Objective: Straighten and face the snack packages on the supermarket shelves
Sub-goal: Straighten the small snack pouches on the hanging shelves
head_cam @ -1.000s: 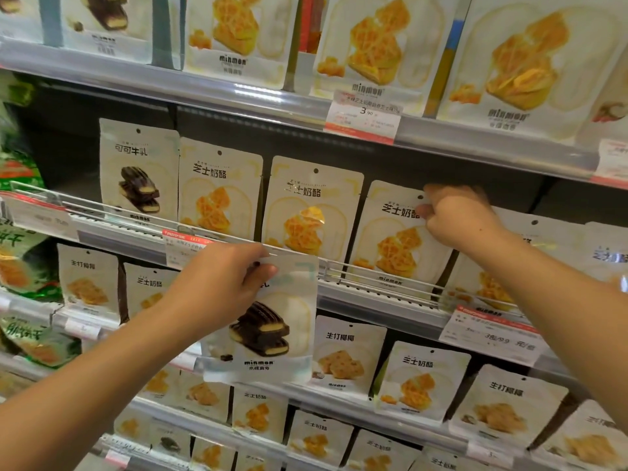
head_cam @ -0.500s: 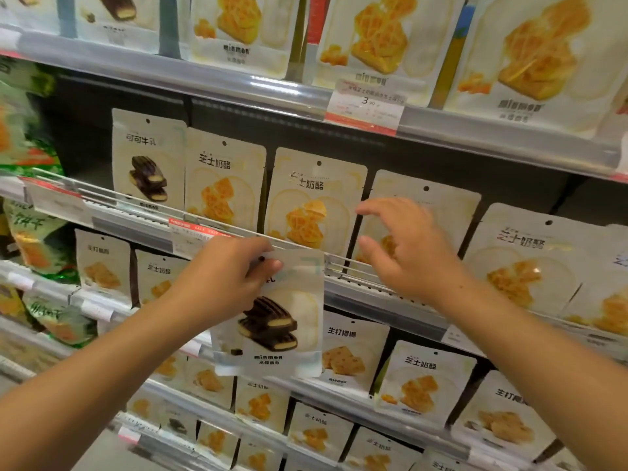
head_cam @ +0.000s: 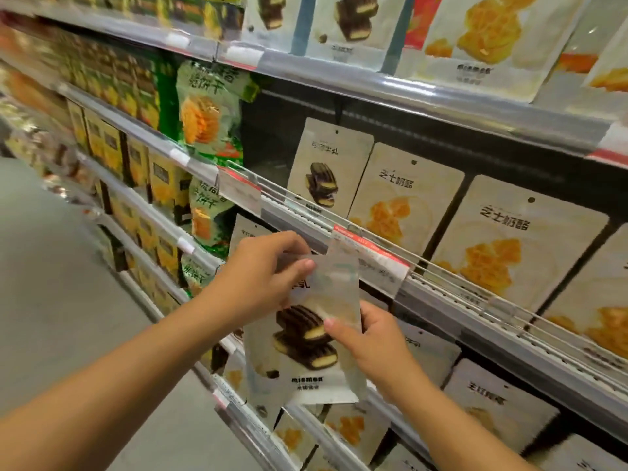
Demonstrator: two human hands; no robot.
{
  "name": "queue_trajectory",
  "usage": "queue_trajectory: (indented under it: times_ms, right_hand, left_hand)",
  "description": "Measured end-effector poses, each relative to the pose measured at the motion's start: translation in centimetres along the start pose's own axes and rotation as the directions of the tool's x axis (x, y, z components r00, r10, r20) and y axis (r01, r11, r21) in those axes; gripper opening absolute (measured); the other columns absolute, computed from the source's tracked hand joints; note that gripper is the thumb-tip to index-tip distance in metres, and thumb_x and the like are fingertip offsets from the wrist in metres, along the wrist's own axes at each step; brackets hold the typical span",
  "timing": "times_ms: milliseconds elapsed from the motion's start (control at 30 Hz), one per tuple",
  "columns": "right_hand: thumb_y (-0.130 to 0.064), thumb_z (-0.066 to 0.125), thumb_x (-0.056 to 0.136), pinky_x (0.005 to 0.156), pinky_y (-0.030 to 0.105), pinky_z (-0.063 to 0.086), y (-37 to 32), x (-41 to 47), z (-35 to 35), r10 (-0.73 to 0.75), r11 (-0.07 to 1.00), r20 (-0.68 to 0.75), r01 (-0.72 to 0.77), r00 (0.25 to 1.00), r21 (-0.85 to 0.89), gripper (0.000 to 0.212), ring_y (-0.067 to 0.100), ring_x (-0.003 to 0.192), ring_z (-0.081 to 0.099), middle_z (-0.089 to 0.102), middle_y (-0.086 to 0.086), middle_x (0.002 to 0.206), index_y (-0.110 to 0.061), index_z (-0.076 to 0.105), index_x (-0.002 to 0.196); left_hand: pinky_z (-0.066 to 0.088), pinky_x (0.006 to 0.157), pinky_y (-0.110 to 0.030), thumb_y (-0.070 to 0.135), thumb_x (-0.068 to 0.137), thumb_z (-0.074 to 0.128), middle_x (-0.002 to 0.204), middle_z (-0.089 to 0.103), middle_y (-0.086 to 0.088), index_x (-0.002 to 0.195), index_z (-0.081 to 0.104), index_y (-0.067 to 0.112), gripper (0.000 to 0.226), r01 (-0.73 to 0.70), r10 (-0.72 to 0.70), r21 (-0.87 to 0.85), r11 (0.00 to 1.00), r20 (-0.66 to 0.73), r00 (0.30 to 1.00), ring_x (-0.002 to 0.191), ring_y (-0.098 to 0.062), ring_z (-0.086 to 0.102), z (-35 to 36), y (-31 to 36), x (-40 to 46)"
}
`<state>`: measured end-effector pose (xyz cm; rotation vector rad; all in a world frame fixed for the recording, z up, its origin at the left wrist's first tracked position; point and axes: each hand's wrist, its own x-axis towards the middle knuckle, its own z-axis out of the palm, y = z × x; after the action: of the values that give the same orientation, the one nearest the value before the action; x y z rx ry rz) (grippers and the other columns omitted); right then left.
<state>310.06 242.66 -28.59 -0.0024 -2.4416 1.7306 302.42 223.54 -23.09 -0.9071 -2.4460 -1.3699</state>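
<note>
A white pouch of chocolate sandwich biscuits [head_cam: 306,338] is held upright in front of the shelf rail [head_cam: 441,294]. The left hand [head_cam: 261,277] pinches its top edge, fingers closed; the right hand [head_cam: 370,338] grips its right side, thumb across the front.

Both bare forearms are extended forward. The left hand [head_cam: 261,270] is pinched closed on something at thumb and fingers; the right hand [head_cam: 370,338] is closed lower down.
</note>
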Motion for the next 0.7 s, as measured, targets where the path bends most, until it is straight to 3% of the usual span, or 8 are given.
queue_trajectory:
  times_ms: [67,167,233,300,400,500,567,700]
  right_hand:
    - [-0.029,0.071,0.083,0.057,0.016,0.05,0.0,2.5,3.1,0.041,0.999,-0.023,-0.041,0.999,0.005,0.015,0.007,0.073,0.07,0.074,-0.009,0.087,-0.043,0.071,0.09]
    - [-0.025,0.073,0.084,0.054,0.015,0.048,-0.5,6.5,7.3,0.055,0.998,-0.071,-0.056,0.996,-0.007,0.022,0.004,0.07,0.069,0.074,-0.014,0.084,-0.048,0.071,0.084]
    - [-0.023,0.073,0.084,0.057,0.017,0.049,-0.8,9.0,9.8,0.073,0.997,-0.107,-0.071,0.992,0.014,0.019,0.004,0.073,0.07,0.074,-0.014,0.086,-0.043,0.073,0.085]
    - [-0.024,0.073,0.085,0.064,0.024,0.053,-1.0,11.1,12.1,0.094,0.995,-0.138,-0.087,0.986,0.054,0.012,0.008,0.079,0.071,0.075,-0.011,0.09,-0.033,0.073,0.091]
    - [-0.02,0.071,0.086,0.074,0.032,0.056,-1.3,13.3,14.7,0.094,0.989,-0.183,-0.072,0.979,0.127,0.014,0.014,0.087,0.071,0.075,-0.005,0.095,-0.024,0.072,0.1]
    - [-0.019,0.069,0.088,0.069,0.023,0.056,-1.5,14.6,16.2,0.088,0.982,-0.24,-0.044,0.967,0.184,0.014,0.01,0.088,0.071,0.075,-0.007,0.095,-0.025,0.07,0.1]
    - [-0.019,0.069,0.087,0.067,0.019,0.055,-1.7,15.2,16.5,0.077,0.976,-0.283,-0.015,0.956,0.215,0.014,0.009,0.087,0.071,0.075,-0.009,0.094,-0.028,0.07,0.097]
    - [-0.018,0.069,0.088,0.073,0.023,0.057,-3.4,17.8,15.8,-0.031,0.975,-0.333,0.101,0.942,0.196,0.02,0.01,0.091,0.07,0.074,-0.008,0.098,-0.034,0.071,0.099]
  left_hand:
    - [0.057,0.074,-0.033,0.042,0.087,0.064,0.107,0.058,0.019,0.12,0.052,0.037,0.035,0.036,-0.041,-0.037,0.999,-0.15,0.988,0.09,-0.007,0.065,-1.7,-4.4,-0.4]
    - [0.056,0.074,-0.036,0.046,0.087,0.064,0.126,0.046,0.012,0.133,0.034,0.041,0.055,0.198,-0.281,-0.267,0.943,-0.323,0.904,0.084,-0.015,0.061,-3.9,-10.4,-2.0]
    - [0.054,0.079,-0.035,0.043,0.084,0.067,0.129,0.04,0.009,0.137,0.028,0.039,0.066,0.334,-0.445,-0.362,0.87,-0.284,0.849,0.085,-0.016,0.058,-4.7,-14.0,-2.9]
    - [0.05,0.078,-0.027,0.042,0.081,0.072,0.126,0.044,0.011,0.134,0.029,0.038,0.069,0.425,-0.533,-0.44,0.791,-0.152,0.833,0.092,-0.01,0.059,-5.1,-16.6,-3.2]
    - [0.055,0.076,-0.03,0.047,0.074,0.077,0.11,0.063,0.016,0.118,0.045,0.042,0.054,0.453,-0.499,-0.41,0.791,-0.004,0.867,0.096,-0.005,0.064,-5.7,-19.2,-2.6]
    - [0.057,0.075,-0.036,0.041,0.074,0.079,0.1,0.068,0.014,0.107,0.054,0.045,0.042,0.439,-0.48,-0.361,0.823,-0.026,0.877,0.089,-0.004,0.065,-6.5,-21.0,-0.7]
    - [0.057,0.068,-0.031,0.035,0.072,0.081,0.093,0.069,0.018,0.096,0.058,0.046,0.035,0.429,-0.475,-0.369,0.824,-0.038,0.879,0.081,-0.001,0.066,-6.9,-21.6,0.9]
    - [0.048,0.058,-0.02,0.034,0.068,0.083,0.086,0.066,0.029,0.088,0.063,0.035,0.028,0.358,-0.404,-0.321,0.877,-0.087,0.911,0.076,0.006,0.063,-7.9,-22.3,5.7]
